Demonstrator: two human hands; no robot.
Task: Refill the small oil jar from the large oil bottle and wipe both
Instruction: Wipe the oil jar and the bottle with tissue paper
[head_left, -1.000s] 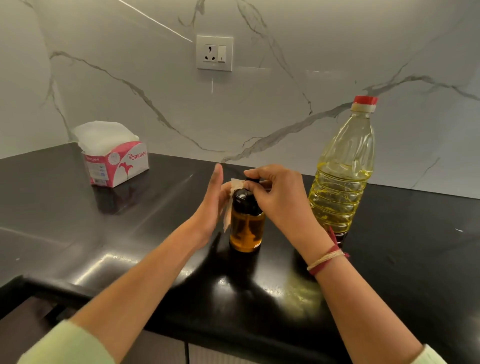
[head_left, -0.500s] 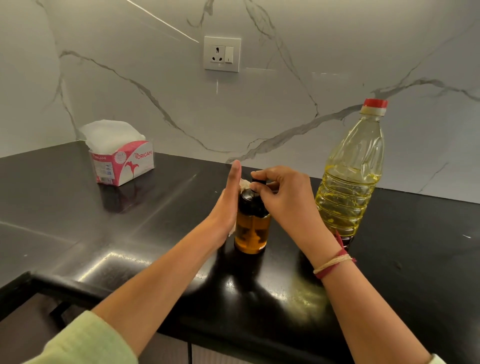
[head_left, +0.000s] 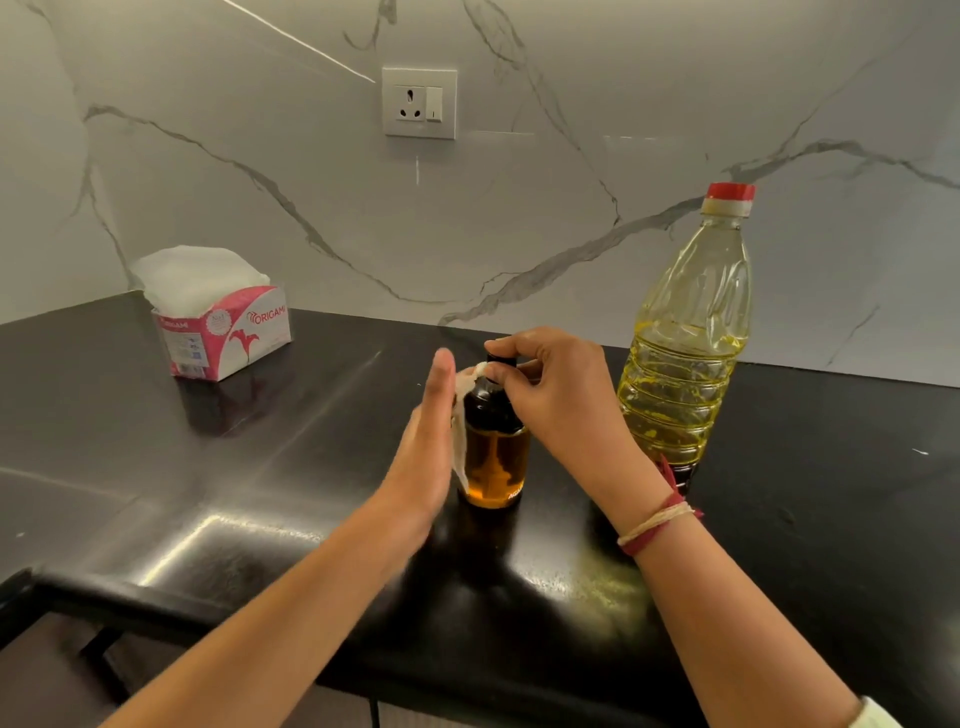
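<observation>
One small jar (head_left: 496, 457) stands upright at mid-desk (head_left: 234, 467), long axis vertical, top up. The right grip (head_left: 563, 402) pinches its black top. The left grip (head_left: 423, 457), fingers straight, presses one tissue (head_left: 459, 447) against the jar's 9 o'clock side. One large bottle (head_left: 685, 364) stands upright at its 3 o'clock, red cap up. One tissue box (head_left: 228, 332) sits at 10 o'clock.

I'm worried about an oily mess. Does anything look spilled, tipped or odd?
Nothing stands out. The small jar and the capped large bottle both stand upright. The left hand presses a tissue against the jar's side; the right hand pinches its top. No puddle shows on the counter.
</observation>
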